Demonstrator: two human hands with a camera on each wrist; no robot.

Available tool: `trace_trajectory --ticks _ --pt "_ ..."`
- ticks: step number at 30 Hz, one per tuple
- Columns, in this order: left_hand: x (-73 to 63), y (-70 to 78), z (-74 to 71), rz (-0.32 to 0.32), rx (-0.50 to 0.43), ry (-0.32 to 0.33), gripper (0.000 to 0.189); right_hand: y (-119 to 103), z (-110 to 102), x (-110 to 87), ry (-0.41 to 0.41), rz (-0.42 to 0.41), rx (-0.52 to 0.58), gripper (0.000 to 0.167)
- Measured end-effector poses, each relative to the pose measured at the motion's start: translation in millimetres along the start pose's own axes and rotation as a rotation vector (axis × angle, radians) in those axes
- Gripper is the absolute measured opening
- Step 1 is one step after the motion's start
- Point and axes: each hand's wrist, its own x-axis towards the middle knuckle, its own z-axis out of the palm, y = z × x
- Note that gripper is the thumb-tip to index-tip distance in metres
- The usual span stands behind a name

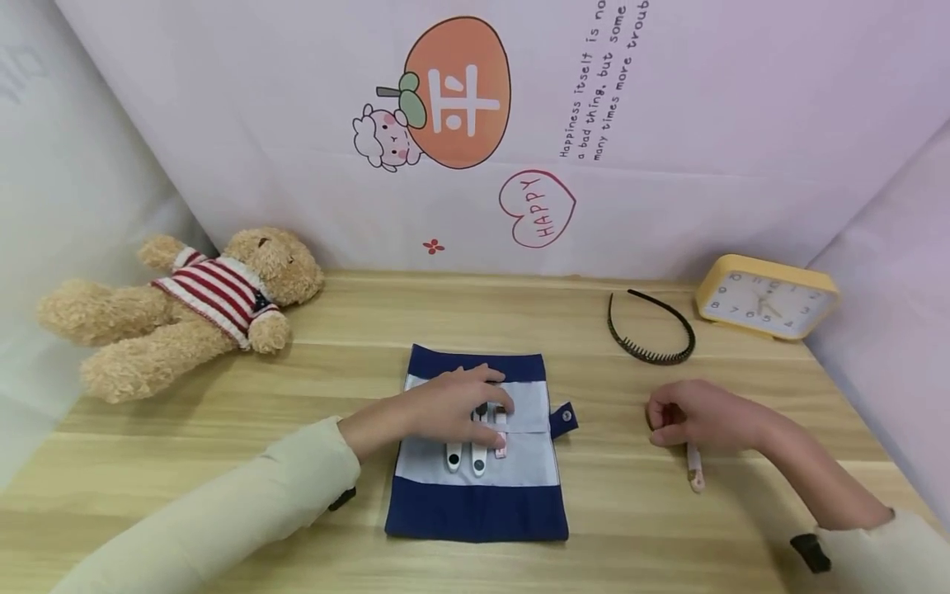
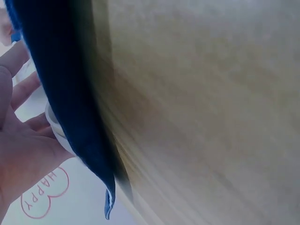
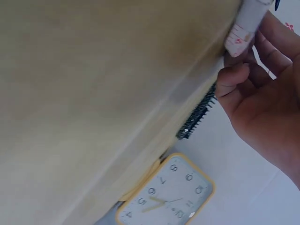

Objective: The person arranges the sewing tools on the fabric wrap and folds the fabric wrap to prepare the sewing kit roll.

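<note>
Over the unfolded blue and grey fabric pouch point(image 1: 475, 511), my left hand point(image 1: 453, 404) is spread, its fingers loosely bent. Two white handles with dark round dots point(image 1: 478, 466) and a slim pink-printed piece point(image 1: 500, 450) sit in the pouch, their upper parts partly covered by that hand. The left wrist view shows the left hand point(image 2: 28, 136) beyond the blue edge. To the right of the pouch, my right hand point(image 1: 705, 417) has curled fingers and holds a slim white and pink printed tool point(image 3: 246, 28), whose end point(image 1: 695, 478) sticks out below the hand.
A black toothed headband point(image 1: 653, 355) lies behind the right hand. A yellow-framed clock point(image 1: 768, 297) stands at the back right, and a teddy bear point(image 1: 215, 297) lies at the left. The pouch's snap strap point(image 1: 564, 419) points right. A white printed cloth point(image 1: 297, 99) hangs behind the table.
</note>
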Motion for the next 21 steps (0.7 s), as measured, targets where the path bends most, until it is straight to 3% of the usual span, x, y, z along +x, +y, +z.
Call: trace_trajectory --ticks 6,13,17,21 --pt "-0.5 5.0 3.0 -0.013 0.016 0.011 0.031 -11.5 -1.8 13.5 0.11 -0.044 0.001 0.013" --pt "0.2 5.0 4.2 -0.027 -0.013 0.02 0.027 -31.1 -0.8 46.0 0.222 -0.096 0.058 0.016" --pt "1.5 5.0 4.7 -0.025 -0.026 0.014 0.026 -42.7 0.6 64.0 0.23 -0.099 0.168 0.019" --pt "3.7 6.0 3.8 -0.019 -0.02 -0.001 0.024 -52.3 3.6 78.2 0.189 -0.089 0.316 0.023"
